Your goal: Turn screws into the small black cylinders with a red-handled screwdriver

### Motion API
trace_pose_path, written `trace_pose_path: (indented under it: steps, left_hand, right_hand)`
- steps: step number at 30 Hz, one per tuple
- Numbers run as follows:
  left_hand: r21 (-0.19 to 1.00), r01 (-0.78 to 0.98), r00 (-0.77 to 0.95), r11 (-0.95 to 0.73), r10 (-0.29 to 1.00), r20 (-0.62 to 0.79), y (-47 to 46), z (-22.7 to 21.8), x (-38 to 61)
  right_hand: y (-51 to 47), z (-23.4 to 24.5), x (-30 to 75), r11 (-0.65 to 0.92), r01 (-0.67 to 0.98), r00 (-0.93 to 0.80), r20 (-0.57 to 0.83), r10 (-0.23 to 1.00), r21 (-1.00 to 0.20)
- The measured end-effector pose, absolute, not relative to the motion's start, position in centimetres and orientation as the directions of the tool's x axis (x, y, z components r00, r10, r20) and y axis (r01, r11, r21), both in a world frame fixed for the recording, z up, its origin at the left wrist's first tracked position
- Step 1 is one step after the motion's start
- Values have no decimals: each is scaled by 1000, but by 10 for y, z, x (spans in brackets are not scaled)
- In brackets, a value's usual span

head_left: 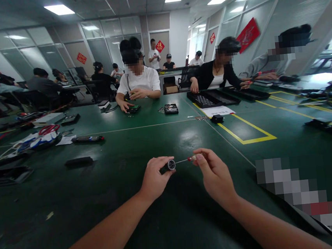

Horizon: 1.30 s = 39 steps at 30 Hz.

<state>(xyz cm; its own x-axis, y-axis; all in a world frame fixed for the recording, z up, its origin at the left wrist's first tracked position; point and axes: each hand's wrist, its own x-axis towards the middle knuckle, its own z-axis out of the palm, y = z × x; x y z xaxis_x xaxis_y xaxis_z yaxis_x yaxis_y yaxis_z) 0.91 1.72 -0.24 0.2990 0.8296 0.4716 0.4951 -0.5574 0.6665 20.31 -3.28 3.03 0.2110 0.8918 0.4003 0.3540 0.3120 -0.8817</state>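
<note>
Both hands of the wearer are above a dark green, smooth-topped table (121, 148), well in from its far edge. The left hand (155, 178) grips a short black cylinder with a pale ring-shaped rim (171, 164); thumb and fingers are closed around its sides, the open end facing the right hand. The right hand (216, 174) pinches a slim screwdriver with a red-and-clear handle and thin metal shaft (190, 159) between thumb and fingers. The shaft points at the rim; whether its tip touches cannot be determined.

Left of the hands, a flat black oblong piece (79, 162) lies on the table. Beyond it, farther toward the far edge, rests a dark cylindrical tool with a red end (88, 139). At the far edge, a co-worker in a white shirt (140, 82) has one hand on a small dark device (133, 109). An opened silver-and-black drive (170, 108) lies near that edge, right of the device.
</note>
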Motion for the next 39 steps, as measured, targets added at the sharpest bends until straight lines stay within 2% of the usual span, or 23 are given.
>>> trace_pose_path:
  steps: [3,5,8,10,11,13,17,25,28,33,36,39]
  left_hand:
    - [644,513,301,-567,822,483,16,-4,10]
    - [617,531,315,-581,811,493,16,-4,10]
    - [547,559,366,-623,778,511,17,0,8]
    - [512,579,378,-634,765,520,19,3,5]
    - [508,590,370,-628,769,521,21,4,4]
    - [521,608,339,-599,789,512,24,4,1]
    - [548,613,320,-568,814,485,26,2,-1]
    - [551,601,336,-579,808,484,23,1,0]
    - [552,596,340,-583,806,484,22,2,0]
    - [554,599,345,-579,810,473,21,-1,2]
    - [553,599,345,-579,810,474,21,-1,2]
    - [551,599,340,-582,807,482,21,0,2]
  right_hand:
    - [-32,30,203,328,366,205,419,884,-871]
    - [-29,28,203,322,318,234,403,885,-892]
    - [-18,25,205,241,47,306,244,920,-969]
    - [-10,23,208,89,-261,232,27,972,-961]
    - [-7,22,210,23,-354,190,-48,981,-935]
    - [-3,22,211,47,-407,235,-55,971,-912]
    - [-4,20,210,173,-274,323,79,943,-946]
    - [-13,17,208,285,100,260,301,917,-953]
    - [-19,22,207,333,240,229,386,894,-912]
    - [-28,26,206,438,471,55,521,852,-765]
    - [-28,27,206,457,522,-6,532,847,-721]
    - [-28,28,206,449,516,-3,523,852,-730]
